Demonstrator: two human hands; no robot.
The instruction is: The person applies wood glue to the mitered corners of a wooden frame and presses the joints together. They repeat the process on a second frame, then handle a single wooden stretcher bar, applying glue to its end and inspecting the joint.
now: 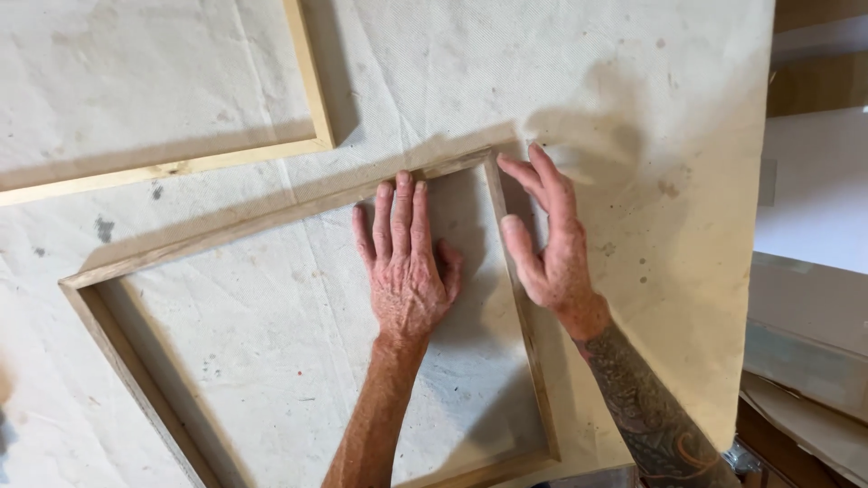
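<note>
A plain wooden frame (271, 217) lies flat on a stained white cloth. My left hand (405, 262) rests palm down inside the frame, its fingertips touching the inner face of the top rail near the upper right corner. My right hand (551, 244) is at the frame's right rail, fingers spread outside it and the thumb against the rail just below that corner. Neither hand holds anything.
A second, lighter wooden frame (312, 99) lies at the upper left on the same cloth (687, 181). The cloth's edge runs down the right side. Beyond it are flat boards and sheets (805, 334) stacked lower down.
</note>
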